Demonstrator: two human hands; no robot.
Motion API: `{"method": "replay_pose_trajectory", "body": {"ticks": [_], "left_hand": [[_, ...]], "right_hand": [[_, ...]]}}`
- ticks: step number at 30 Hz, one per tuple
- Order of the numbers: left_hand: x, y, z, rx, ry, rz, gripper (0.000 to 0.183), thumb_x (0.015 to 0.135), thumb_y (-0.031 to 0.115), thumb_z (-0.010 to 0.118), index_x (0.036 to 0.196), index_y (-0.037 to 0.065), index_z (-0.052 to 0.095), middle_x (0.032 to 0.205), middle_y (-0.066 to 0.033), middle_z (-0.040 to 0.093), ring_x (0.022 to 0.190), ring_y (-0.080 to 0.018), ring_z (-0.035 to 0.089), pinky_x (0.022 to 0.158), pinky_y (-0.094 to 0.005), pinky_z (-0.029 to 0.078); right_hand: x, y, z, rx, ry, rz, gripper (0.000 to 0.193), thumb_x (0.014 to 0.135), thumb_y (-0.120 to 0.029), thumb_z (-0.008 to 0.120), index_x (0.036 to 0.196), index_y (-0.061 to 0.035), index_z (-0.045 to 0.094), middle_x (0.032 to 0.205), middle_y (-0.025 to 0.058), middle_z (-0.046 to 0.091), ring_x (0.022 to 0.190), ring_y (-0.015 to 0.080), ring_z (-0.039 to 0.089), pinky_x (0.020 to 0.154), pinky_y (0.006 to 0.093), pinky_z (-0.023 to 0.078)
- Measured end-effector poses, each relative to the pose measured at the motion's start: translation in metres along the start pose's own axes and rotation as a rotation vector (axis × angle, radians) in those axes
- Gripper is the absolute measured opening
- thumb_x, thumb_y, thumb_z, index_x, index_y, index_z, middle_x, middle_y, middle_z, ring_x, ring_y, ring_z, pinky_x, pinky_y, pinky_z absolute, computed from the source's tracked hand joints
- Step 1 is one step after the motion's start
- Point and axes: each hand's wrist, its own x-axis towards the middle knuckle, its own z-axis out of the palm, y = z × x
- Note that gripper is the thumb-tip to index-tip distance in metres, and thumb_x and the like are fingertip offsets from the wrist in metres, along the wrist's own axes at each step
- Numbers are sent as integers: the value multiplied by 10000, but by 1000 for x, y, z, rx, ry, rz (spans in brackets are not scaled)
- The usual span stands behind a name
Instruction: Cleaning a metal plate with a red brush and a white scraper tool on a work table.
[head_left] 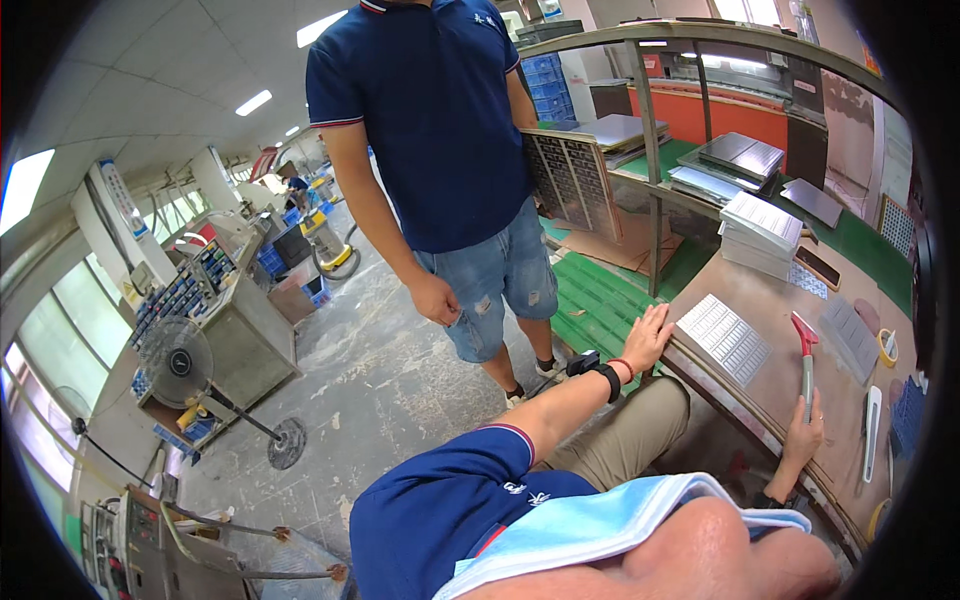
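My left hand [648, 338] lies on the near edge of the workbench [690, 290], its fingers stretched out and holding nothing. Beside those fingertips is a flat sheet [724, 340] printed with rows of small rectangles. My right hand [803, 435] is closed round the grey handle of a scraper [806, 345], whose red head points away from me over the bench top. To the right of the scraper lie a greyish sheet [850, 338], a roll of yellowish tape [887, 347] and a slim white-handled tool [872, 430], perhaps a cutter.
A stack of white sheets [762, 235] and a phone [817, 267] sit farther back on the bench. Another person [430, 130] stands ahead, a framed panel [573, 180] at their side. A green slatted platform [600, 305] adjoins the bench. A fan [178, 362] stands left.
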Motion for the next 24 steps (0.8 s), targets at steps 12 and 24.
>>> {"method": "replay_pose_trajectory", "body": {"ticks": [12,24], "left_hand": [[1,-1,1,-99,62,38,534,997,381,448,1416,50,437,1462,-164,441,1405,-379,319,1138,-530,246],[9,66,-9,196,50,277,723,926,427,571,1454,-15,350,1532,-212,310,1446,-396,219,1159,-538,188]], "right_hand": [[0,-5,-3,-28,2,-61,360,918,-232,654,1250,-92,638,994,223,679,874,352,658,755,417,494],[-8,-2,-4,-41,16,-65,337,911,-148,661,1236,-63,643,1002,209,680,884,342,657,762,407,500]]}}
